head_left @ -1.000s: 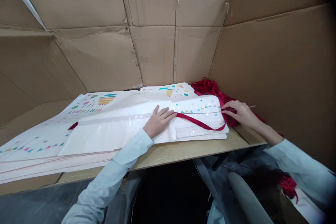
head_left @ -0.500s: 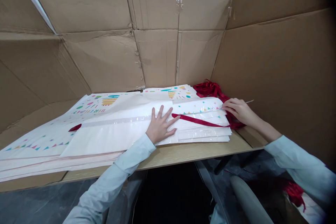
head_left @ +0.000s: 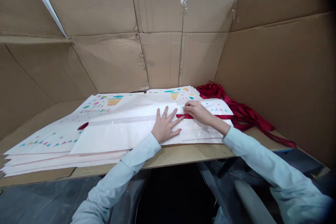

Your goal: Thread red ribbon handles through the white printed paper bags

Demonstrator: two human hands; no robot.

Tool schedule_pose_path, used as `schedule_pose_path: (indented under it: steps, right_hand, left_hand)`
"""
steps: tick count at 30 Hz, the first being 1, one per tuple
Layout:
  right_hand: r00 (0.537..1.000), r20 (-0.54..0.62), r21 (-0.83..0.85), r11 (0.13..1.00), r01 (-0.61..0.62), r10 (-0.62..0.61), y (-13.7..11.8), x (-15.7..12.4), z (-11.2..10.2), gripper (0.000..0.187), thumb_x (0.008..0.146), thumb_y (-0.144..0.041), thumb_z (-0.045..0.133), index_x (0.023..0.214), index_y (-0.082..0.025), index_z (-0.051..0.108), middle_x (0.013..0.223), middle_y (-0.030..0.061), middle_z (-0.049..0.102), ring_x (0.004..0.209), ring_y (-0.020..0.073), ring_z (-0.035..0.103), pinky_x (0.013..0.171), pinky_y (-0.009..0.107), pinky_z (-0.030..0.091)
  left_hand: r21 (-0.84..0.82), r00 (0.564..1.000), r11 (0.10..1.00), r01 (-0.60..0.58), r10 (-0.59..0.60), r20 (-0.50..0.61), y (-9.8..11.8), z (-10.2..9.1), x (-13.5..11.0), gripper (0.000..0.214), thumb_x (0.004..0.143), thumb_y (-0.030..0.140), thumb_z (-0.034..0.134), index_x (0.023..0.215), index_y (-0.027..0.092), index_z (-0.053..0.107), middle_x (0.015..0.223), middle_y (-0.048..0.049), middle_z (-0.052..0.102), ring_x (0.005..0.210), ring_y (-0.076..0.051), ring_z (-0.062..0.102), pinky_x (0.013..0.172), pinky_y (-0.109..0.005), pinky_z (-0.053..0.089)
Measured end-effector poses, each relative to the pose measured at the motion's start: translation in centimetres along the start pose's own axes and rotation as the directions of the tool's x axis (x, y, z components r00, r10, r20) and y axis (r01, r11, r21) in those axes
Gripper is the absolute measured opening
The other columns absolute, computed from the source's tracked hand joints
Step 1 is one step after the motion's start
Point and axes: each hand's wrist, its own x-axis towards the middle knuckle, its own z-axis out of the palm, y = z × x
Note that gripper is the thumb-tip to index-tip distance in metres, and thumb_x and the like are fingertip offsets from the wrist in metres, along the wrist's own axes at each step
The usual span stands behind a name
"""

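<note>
My left hand point(head_left: 166, 128) lies open, pressing the top gift bag point(head_left: 118, 131) flat on the tabletop point(head_left: 178, 154). My right hand point(head_left: 197, 111) keeps a pinching grip on the red ribbon point(head_left: 220, 117) lying across the bag. Threading it next, I judge, calls for fine aim.

Red ribbon point(head_left: 223, 117) partly under right hand point(head_left: 196, 111), sleeves point(head_left: 262, 171) cropped

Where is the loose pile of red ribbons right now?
In the head view, the pile of red ribbons lies right of centre, beside the right cardboard wall, just right of the stack of white bags and the right hand.
</note>
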Motion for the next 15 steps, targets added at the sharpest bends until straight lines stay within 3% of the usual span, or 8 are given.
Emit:
schedule_pose_path:
  steps: [3, 6, 11, 15]
  right_hand:
    - [0.999, 0.034, 0.010, 1.000, 0.021, -0.021, -2.0, 1.9, 0.9, 0.023, 0.092, -0.021, 0.043, 0.090, -0.017, 0.066, 0.098, 0.0109, 0.059, 0.094, 0.0223, 0.052, 0.085, 0.036, 0.035]
    - [0.999, 0.040, 0.045, 0.999, 0.003, -0.005, -2.4, 2.4, 1.0, 0.021, 0.091, -0.021, 0.046, 0.089, -0.017, 0.067, 0.099, 0.0110, 0.059, 0.094, 0.0223, 0.053, 0.086, 0.036, 0.036]
    - [0.998, 0.005, 0.126, 0.990, -0.058, 0.058, 0.9, 0.1, -0.7, 0.020, 0.089, -0.025, 0.049, 0.085, -0.016, 0.066, 0.092, 0.0101, 0.060, 0.089, 0.0211, 0.054, 0.083, 0.034, 0.040]
    - [0.975, 0.005, 0.134, 0.966, -0.219, 0.221, 4.4, -2.7, -3.0, 0.019, 0.086, -0.030, 0.052, 0.082, -0.017, 0.066, 0.090, 0.0091, 0.061, 0.086, 0.0210, 0.056, 0.079, 0.033, 0.042]
  left_hand:
    - [-0.006, 1.000, 1.000, 0.009, -0.009, 0.007, 0.0, -0.1, 0.2, 0.054, 0.087, 0.053, 0.049, 0.138, 0.037, 0.046, 0.149, -0.0077, 0.036, 0.136, -0.044, 0.024, 0.103, -0.071, 0.015]
    - [-0.015, 1.000, 1.000, 0.014, -0.014, 0.008, -0.1, -0.1, 0.2, 0.053, 0.088, 0.053, 0.047, 0.138, 0.037, 0.046, 0.149, -0.0089, 0.037, 0.135, -0.046, 0.025, 0.101, -0.073, 0.015]
    - [-0.025, 1.000, 1.000, 0.011, -0.011, 0.004, -0.3, -0.1, 0.0, 0.055, 0.089, 0.054, 0.045, 0.141, 0.039, 0.041, 0.152, -0.0070, 0.032, 0.136, -0.046, 0.023, 0.101, -0.073, 0.014]
    - [-0.027, 1.000, 0.999, 0.023, -0.023, 0.003, -0.2, -0.1, 0.0, 0.055, 0.089, 0.054, 0.045, 0.142, 0.039, 0.040, 0.151, -0.0082, 0.033, 0.136, -0.046, 0.023, 0.100, -0.075, 0.012]
